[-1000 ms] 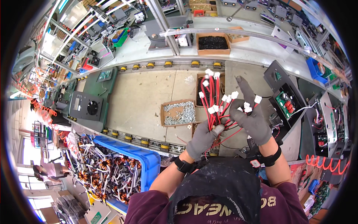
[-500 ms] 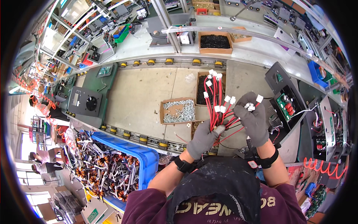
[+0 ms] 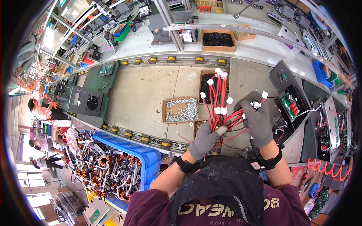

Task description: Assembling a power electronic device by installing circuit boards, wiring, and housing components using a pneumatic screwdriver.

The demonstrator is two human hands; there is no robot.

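Observation:
A bundle of red and black wires with white plugs (image 3: 215, 107) fans upward out of my left hand (image 3: 206, 141). That hand wears a grey glove and is closed round the lower part of the bundle, thumb across the wires. My right hand (image 3: 259, 122), gloved in grey too, has its fingers curled round several wires of the same bundle, near their plugs. One white plug (image 3: 265, 95) sticks out above its fingers. Behind the bundle lie a cardboard box of silver screws (image 3: 164, 114) and a box of small black parts (image 3: 204, 80).
A blue crate (image 3: 151, 165) heaped with wired copper coils stands at the lower left. Left on the line sits a grey housing with a fan (image 3: 86, 101). An opened housing with a green circuit board (image 3: 289, 104) is at the right. A metal rail (image 3: 260, 29) crosses above the bench.
The wires held by my right hand have spread toward the right, and the plugs near its fingers have shifted. My left hand keeps its hold in nearly the same place.

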